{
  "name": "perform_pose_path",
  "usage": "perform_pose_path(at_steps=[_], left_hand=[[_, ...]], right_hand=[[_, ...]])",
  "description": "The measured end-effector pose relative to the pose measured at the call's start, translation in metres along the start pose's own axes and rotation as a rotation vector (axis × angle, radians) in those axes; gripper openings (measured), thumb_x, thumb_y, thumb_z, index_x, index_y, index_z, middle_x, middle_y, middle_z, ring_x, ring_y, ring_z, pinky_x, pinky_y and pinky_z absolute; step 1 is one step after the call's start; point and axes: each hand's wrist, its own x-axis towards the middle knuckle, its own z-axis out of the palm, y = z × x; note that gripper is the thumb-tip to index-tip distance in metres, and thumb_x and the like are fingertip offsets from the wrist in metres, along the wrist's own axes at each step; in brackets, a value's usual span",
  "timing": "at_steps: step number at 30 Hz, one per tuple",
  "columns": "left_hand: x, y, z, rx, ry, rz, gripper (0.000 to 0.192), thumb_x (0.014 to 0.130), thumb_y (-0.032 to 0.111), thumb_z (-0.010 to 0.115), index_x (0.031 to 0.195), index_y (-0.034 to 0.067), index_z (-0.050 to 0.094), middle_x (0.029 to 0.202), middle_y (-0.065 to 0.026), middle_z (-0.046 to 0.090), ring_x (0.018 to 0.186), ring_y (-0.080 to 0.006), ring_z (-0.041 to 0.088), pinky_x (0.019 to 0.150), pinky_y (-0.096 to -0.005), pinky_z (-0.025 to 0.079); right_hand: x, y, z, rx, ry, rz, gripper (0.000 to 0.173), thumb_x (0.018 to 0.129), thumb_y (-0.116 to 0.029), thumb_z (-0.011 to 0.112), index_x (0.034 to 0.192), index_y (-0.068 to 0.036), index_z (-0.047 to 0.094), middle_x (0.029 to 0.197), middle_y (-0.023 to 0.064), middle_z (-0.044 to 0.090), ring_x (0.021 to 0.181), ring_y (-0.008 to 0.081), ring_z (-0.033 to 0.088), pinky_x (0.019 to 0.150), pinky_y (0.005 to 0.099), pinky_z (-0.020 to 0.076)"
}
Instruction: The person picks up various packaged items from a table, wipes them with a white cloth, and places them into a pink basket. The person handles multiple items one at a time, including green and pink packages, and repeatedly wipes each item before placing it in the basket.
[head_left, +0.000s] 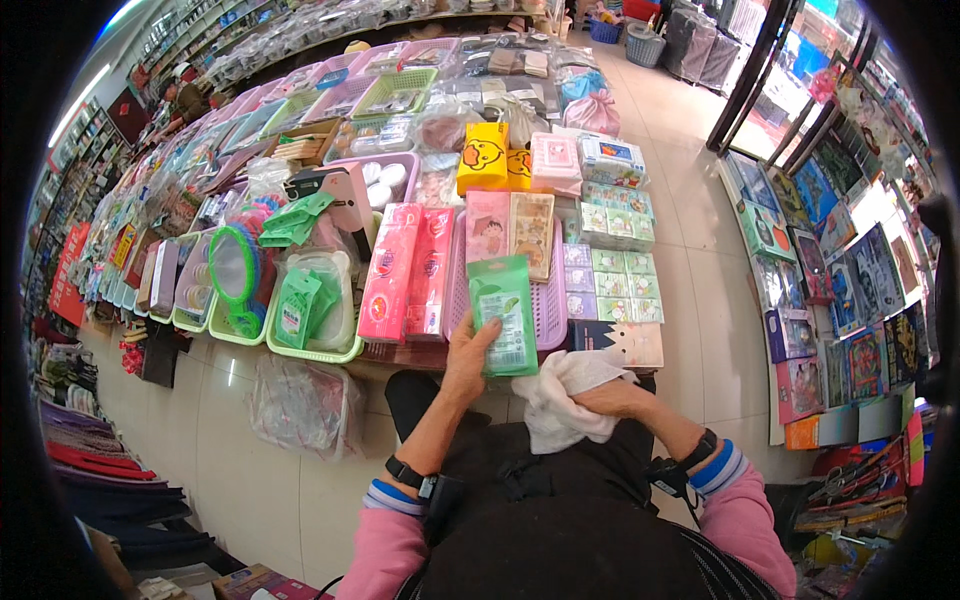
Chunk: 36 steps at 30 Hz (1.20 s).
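Observation:
My left hand (471, 352) is closed on a green plastic packet of wipes (504, 319), thumb on its printed face. The packet is held over the near edge of a purple plastic basket (556, 315). In that basket lie a pink tissue packet (487, 223) and a tan patterned packet (532, 236). My right hand (606, 397) grips a crumpled white cloth (564, 401), just right of the packet and over my lap. More green packets (298, 304) lie in a light green basket (315, 354) to the left, beside pink tissue packs (390, 277).
Small tissue packs (619, 281) and a dark and beige box (626, 343) line the table's right end. Yellow duck-print packs (482, 157) stand behind the purple basket. A plastic-wrapped container (304, 405) sits on the floor at left. Boxed goods (799, 330) fill a low display at right.

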Motion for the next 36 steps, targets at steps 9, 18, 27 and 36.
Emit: perform_pose_path(at_steps=[9, 18, 27, 36], left_hand=[[-0.003, -0.015, 0.029, 0.101, 0.009, -0.164, 0.035, 0.102, 0.031, 0.043, 0.121, 0.004, 0.055, 0.106, -0.0021, 0.059, 0.093, -0.0103, 0.056, 0.083, -0.0253, 0.045], [0.004, -0.032, 0.037, 0.563, 0.057, -0.014, 0.045, 0.100, 0.032, 0.045, 0.134, 0.002, 0.046, 0.114, -0.0078, 0.059, 0.100, -0.0183, 0.057, 0.086, -0.0311, 0.047], [0.025, -0.028, -0.002, -0.015, 0.227, -0.238, 0.056, 0.095, 0.052, 0.046, 0.123, 0.004, 0.054, 0.098, -0.0123, 0.061, 0.084, -0.0217, 0.062, 0.072, -0.0357, 0.055], [0.106, -0.034, -0.015, 0.265, 0.128, -0.079, 0.026, 0.093, 0.010, 0.055, 0.117, 0.000, 0.057, 0.099, -0.0067, 0.064, 0.090, -0.0177, 0.060, 0.081, -0.0332, 0.049]], right_hand=[[0.051, 0.020, -0.011, 1.086, 0.595, 0.472, 0.038, 0.101, -0.029, 0.036, 0.121, -0.004, 0.056, 0.107, 0.0137, 0.064, 0.095, 0.0235, 0.062, 0.089, 0.0368, 0.0483], [0.078, -0.024, 0.015, -0.108, 0.438, -0.112, 0.041, 0.092, -0.017, 0.047, 0.129, 0.000, 0.049, 0.118, 0.0174, 0.056, 0.103, 0.0258, 0.057, 0.089, 0.0359, 0.0481], [0.031, -0.072, -0.010, 1.029, -0.058, 0.276, 0.015, 0.089, -0.017, 0.052, 0.080, -0.008, 0.060, 0.073, 0.0023, 0.058, 0.069, 0.0135, 0.059, 0.060, 0.0285, 0.0477], [-0.045, 0.015, 0.018, -0.145, 0.258, -0.150, 0.033, 0.096, -0.028, 0.046, 0.122, -0.009, 0.052, 0.114, 0.0097, 0.058, 0.102, 0.0230, 0.058, 0.087, 0.0381, 0.0471]])
